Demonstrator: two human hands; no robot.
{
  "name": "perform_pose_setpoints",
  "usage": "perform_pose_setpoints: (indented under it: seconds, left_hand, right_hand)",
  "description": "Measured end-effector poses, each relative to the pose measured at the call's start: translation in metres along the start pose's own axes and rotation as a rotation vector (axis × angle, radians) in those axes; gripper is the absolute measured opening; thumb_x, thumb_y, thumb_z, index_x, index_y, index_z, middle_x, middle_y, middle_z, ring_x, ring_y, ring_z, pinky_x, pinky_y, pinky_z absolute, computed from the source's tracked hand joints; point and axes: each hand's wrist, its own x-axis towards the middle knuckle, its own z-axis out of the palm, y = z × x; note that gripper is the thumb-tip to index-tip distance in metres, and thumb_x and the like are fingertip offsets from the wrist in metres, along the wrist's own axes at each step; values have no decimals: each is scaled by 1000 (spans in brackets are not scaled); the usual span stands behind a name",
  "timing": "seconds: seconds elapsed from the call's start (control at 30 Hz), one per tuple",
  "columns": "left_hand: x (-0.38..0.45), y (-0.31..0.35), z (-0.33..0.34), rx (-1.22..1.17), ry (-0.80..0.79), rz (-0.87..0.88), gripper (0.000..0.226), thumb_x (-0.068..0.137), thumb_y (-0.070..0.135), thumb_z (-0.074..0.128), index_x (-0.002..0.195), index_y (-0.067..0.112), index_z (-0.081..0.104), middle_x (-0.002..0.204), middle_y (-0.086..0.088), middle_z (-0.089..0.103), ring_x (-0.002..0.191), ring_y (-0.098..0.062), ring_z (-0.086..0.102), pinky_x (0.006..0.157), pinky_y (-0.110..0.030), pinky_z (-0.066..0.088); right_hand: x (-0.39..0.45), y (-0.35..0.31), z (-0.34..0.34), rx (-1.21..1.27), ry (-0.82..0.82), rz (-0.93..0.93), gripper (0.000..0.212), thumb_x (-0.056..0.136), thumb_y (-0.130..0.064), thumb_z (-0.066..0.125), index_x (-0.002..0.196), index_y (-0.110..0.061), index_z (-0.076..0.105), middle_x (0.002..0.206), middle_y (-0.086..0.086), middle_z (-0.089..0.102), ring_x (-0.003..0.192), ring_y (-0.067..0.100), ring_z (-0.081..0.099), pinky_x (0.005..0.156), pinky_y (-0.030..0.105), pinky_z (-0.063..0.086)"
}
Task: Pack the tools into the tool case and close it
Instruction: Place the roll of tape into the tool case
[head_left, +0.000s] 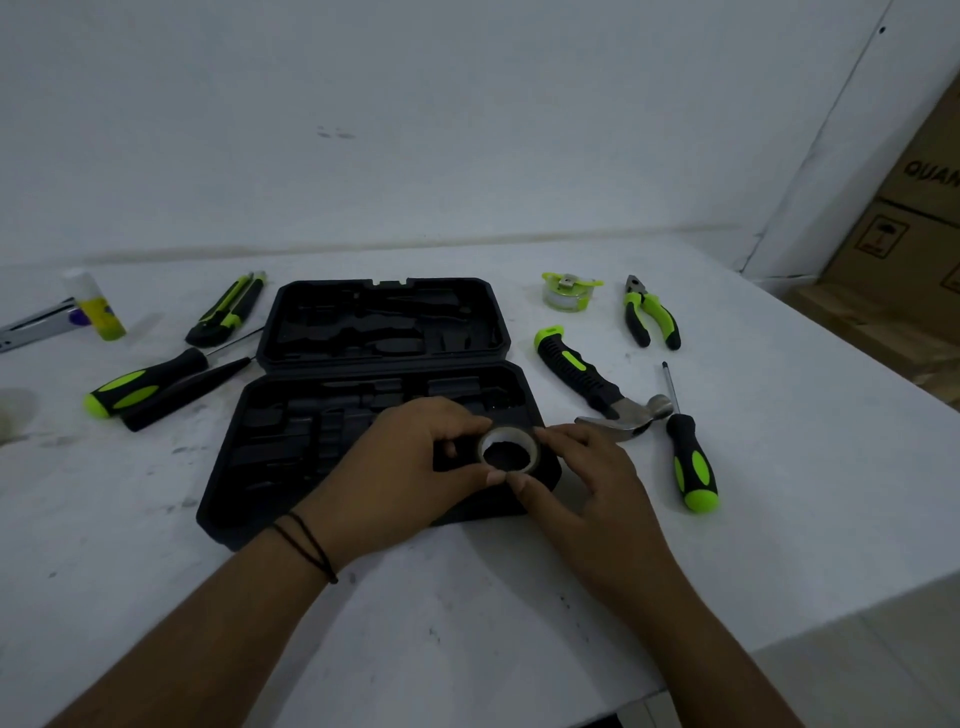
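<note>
A tape roll (509, 453) is being pinched at its rim by the fingers of both the left hand (410, 467) and the right hand (582, 473), over the near right corner of the open tool case (291, 499); a hammer (597, 387) and a screwdriver (688, 457) are lying just to the right on the table (467, 623)

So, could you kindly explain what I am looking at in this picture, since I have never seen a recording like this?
This is one view from a camera worn on a person's head, looking down at their own bare hands; there is no machine. The left hand and right hand together pinch a roll of tape over the open black tool case on a white table. Beside the case lie a hammer, pliers, two screwdrivers, a utility knife and a tape measure.
</note>
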Motion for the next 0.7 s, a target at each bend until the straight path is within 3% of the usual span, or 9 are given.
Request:
perform_pose_setpoints:
  seconds: [0.17,0.33,0.53,0.7]
  left_hand:
    - [0,-3,2,11,-19,-14,38,77,38,70,114,30,66,99,15,61,91,-1,56,85,-24,47]
    - [0,-5,2,30,-39,-11,34,80,40,67,113,31,66,99,16,60,94,0,54,86,-21,46]
    - [1,-4,3,94,-30,-22,33,79,44,65,110,31,68,91,10,57,88,0,52,78,-17,43]
    - [2,-2,2,79,-44,-42,29,79,38,68,108,34,67,87,7,57,85,-2,52,76,-14,42]
  right_hand:
    - [0,0,1,-43,4,-14,65,70,-63,45,123,-27,58,114,-10,52,112,4,43,96,16,31]
    - [2,-3,-1,-45,-18,14,69,68,-64,42,123,-26,58,114,-12,49,113,4,40,95,13,29]
    - [3,-5,-4,-72,-49,9,69,67,-65,39,123,-28,59,118,-13,45,120,6,38,103,24,32]
    - [2,-6,-6,-190,-29,-64,61,74,-58,39,118,-23,63,126,-2,50,120,9,38,99,24,24]
